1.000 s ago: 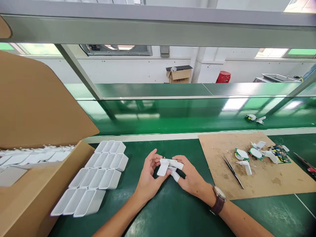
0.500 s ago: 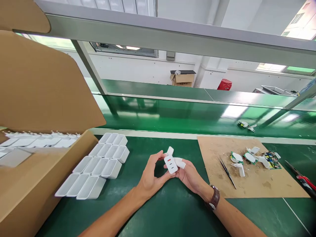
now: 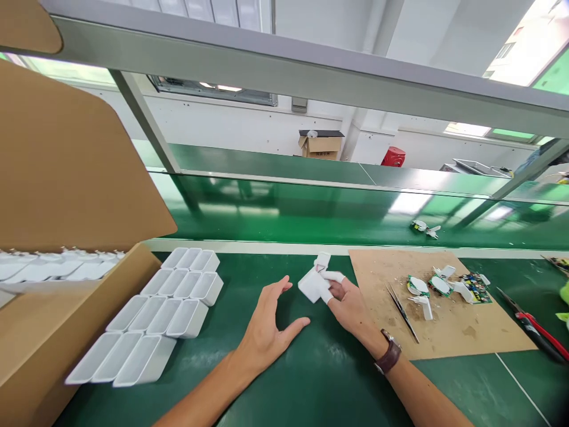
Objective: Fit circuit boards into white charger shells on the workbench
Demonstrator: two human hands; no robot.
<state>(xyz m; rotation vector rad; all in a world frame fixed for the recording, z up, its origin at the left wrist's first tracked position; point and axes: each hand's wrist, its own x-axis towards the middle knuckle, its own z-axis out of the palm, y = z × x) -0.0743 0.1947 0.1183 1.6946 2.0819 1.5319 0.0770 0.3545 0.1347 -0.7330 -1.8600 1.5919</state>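
Note:
My right hand [image 3: 351, 305], with white covers on its thumb and a finger, grips a white charger [image 3: 310, 286] above the green bench. A smooth white side of the charger faces me, and a small white piece [image 3: 322, 260] sticks up at its far end. To the left of the charger, my left hand [image 3: 267, 320] is open, thumb and fingers spread, touching nothing. Rows of white open-topped casings [image 3: 146, 356] lie to the left of that hand.
A cardboard box [image 3: 98, 308] holding white parts stands at the left. On the right, a brown cardboard sheet [image 3: 368, 267] bears tweezers [image 3: 402, 313] and several circuit boards [image 3: 418, 286]. Red-and-black pliers [image 3: 536, 329] lie at its right edge. Another small assembly [image 3: 425, 228] sits on the green ledge.
My left hand has let go of the charger and opened. My right hand has turned the charger, so its port face no longer shows. The view has shifted slightly right.

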